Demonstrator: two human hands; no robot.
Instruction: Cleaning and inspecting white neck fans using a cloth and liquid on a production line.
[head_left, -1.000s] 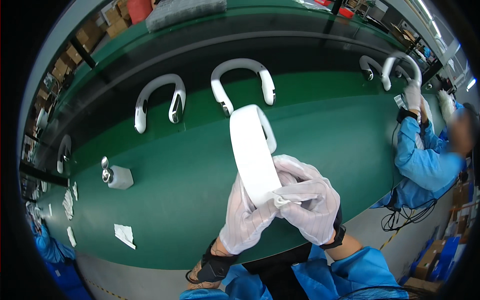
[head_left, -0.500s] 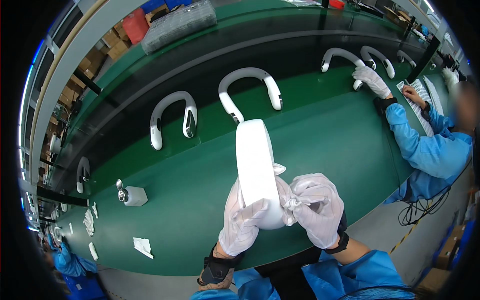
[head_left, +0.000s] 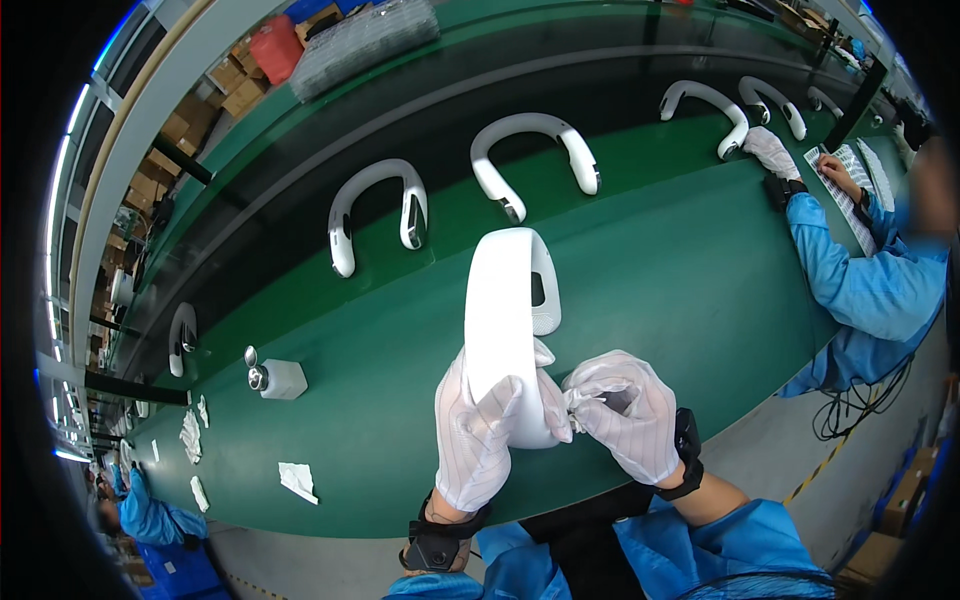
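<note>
My left hand, in a white striped glove, is closed around the lower part of a white U-shaped neck fan. The fan stands up from my grip, its curve at the top and a dark oval opening showing on its inner right side. My gloved right hand is beside the fan's lower end, fingers pinched together. A small whitish bit shows at its fingertips, too small to make out. Behind the held one, two more neck fans rest on the green bench.
A white square bottle with its metal lid up stands left on the green bench. Crumpled white wipes lie near it. Another neck fan is at far left. At right, a co-worker's gloved hand is by more fans.
The held fan has turned, so its inner side and dark opening now show. My right hand has shifted slightly left and stays pinched. The co-worker's hand has moved slightly off the far fan.
</note>
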